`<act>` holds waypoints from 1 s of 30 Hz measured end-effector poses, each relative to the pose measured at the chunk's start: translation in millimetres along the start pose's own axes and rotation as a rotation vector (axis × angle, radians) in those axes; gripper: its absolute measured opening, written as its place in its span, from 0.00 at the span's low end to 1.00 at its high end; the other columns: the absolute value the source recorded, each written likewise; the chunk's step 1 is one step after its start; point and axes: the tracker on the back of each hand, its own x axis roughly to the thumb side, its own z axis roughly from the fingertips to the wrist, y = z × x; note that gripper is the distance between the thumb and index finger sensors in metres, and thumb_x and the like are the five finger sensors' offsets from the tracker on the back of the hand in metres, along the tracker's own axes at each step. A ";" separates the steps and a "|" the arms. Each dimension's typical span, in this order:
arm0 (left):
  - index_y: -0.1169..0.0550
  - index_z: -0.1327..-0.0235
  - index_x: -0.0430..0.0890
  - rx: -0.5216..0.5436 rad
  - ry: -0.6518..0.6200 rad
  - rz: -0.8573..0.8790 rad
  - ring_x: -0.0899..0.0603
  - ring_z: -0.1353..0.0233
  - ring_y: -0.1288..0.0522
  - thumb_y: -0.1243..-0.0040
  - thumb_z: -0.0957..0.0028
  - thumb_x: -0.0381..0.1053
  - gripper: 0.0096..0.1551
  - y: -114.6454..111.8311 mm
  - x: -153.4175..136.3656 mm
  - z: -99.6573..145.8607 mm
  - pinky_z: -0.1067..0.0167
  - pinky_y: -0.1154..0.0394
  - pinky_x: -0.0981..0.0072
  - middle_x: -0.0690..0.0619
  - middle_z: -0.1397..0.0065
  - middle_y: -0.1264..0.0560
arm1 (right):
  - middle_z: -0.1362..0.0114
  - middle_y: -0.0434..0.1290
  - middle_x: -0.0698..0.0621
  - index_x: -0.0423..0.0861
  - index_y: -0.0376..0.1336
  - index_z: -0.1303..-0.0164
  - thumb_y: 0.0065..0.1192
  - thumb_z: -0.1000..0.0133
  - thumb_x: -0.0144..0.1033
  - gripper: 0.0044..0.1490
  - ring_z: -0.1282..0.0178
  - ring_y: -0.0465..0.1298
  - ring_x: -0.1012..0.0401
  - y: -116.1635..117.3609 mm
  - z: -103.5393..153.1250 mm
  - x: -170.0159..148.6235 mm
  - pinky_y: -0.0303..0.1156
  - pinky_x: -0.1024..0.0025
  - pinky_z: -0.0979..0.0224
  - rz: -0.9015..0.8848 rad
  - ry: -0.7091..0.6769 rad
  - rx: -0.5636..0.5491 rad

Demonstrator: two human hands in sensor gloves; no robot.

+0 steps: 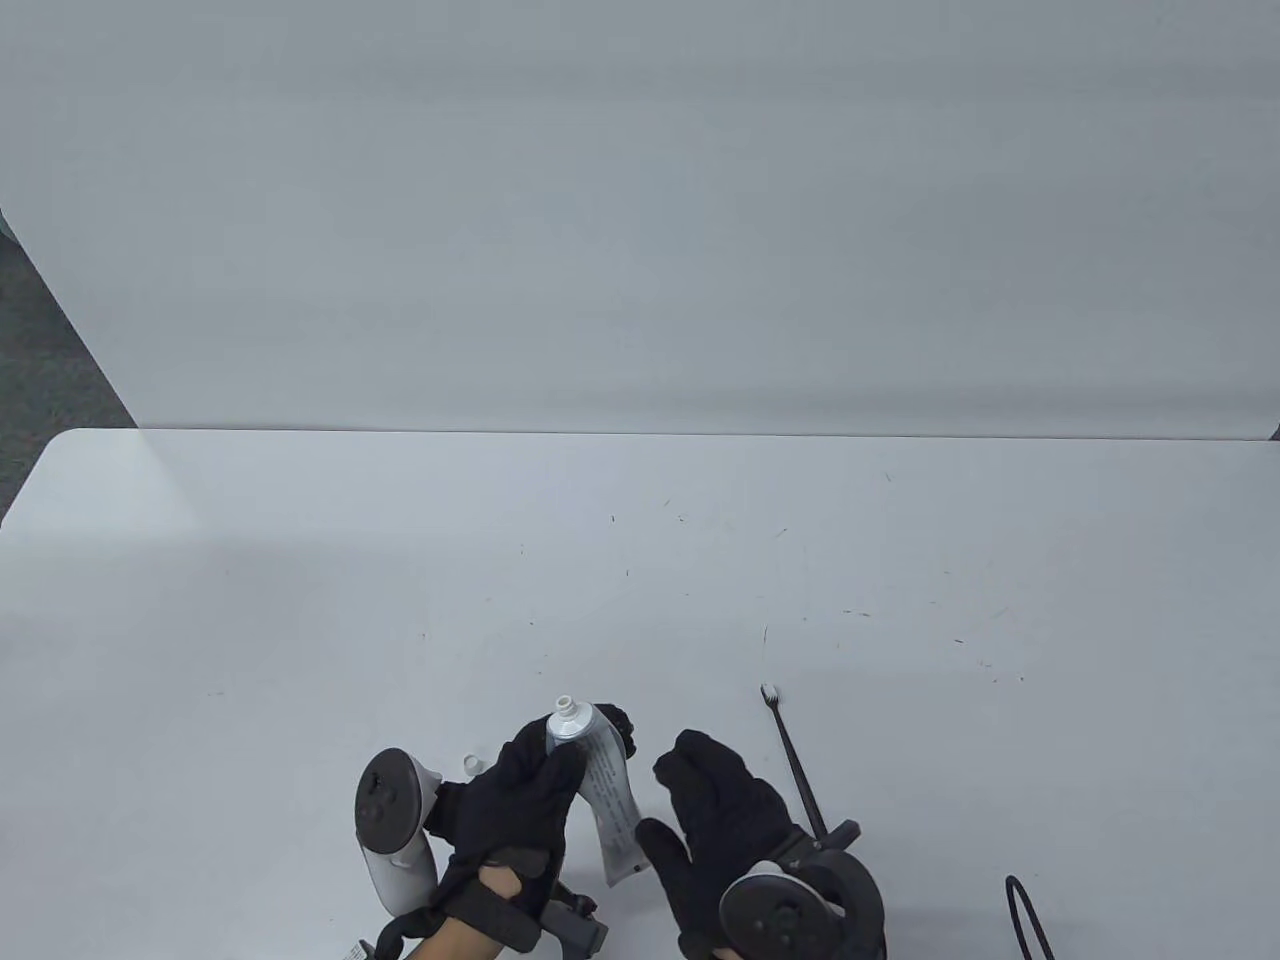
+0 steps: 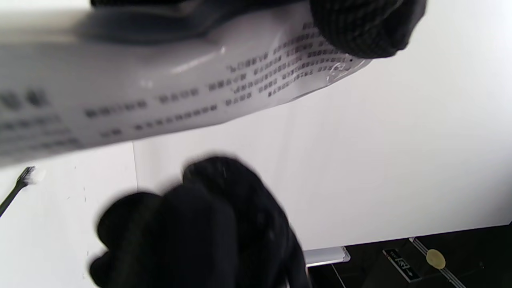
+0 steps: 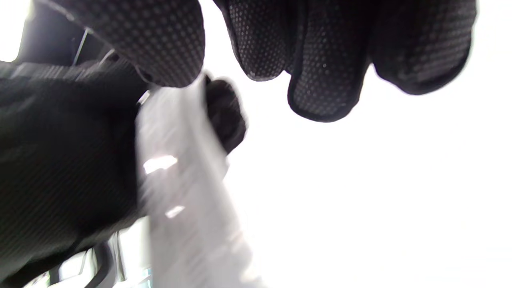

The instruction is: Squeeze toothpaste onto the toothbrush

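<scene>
My left hand (image 1: 540,775) grips a white toothpaste tube (image 1: 605,790) near its shoulder, just above the table's near edge. The tube's open nozzle (image 1: 566,705) points away from me. The tube's small white cap (image 1: 472,763) lies on the table left of the hand. My right hand (image 1: 715,810) is open beside the tube's tail, thumb close to it; I cannot tell if it touches. The black toothbrush (image 1: 797,768) lies on the table right of that hand, white bristles (image 1: 770,691) at the far end. The left wrist view shows the tube (image 2: 160,92) and the right hand (image 2: 200,224).
The white table (image 1: 640,560) stretches away to a far edge, with a white wall (image 1: 640,200) behind it. A black cable loop (image 1: 1030,915) lies at the near right. Dark floor (image 1: 40,370) shows past the table's left corner.
</scene>
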 end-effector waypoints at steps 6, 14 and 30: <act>0.27 0.32 0.47 0.056 0.016 0.058 0.33 0.26 0.28 0.40 0.54 0.59 0.37 28.5 -5.1 0.7 0.33 0.31 0.34 0.45 0.25 0.27 | 0.32 0.69 0.36 0.38 0.67 0.39 0.65 0.52 0.38 0.32 0.50 0.81 0.46 -48.8 -7.6 -70.8 0.77 0.43 0.51 -0.010 0.355 -0.094; 0.28 0.30 0.48 0.088 0.026 0.102 0.34 0.30 0.28 0.39 0.55 0.61 0.38 42.9 -7.6 2.1 0.34 0.32 0.35 0.46 0.29 0.26 | 0.27 0.65 0.34 0.37 0.68 0.37 0.69 0.53 0.41 0.35 0.41 0.77 0.41 12.4 0.3 -129.8 0.74 0.39 0.44 0.299 0.654 0.419; 0.27 0.31 0.46 0.076 0.081 0.022 0.34 0.31 0.27 0.38 0.54 0.60 0.38 44.7 -11.7 6.0 0.36 0.31 0.35 0.46 0.30 0.25 | 0.32 0.67 0.36 0.32 0.71 0.56 0.72 0.57 0.33 0.25 0.45 0.76 0.44 74.0 8.5 -136.6 0.75 0.42 0.49 0.536 0.772 0.454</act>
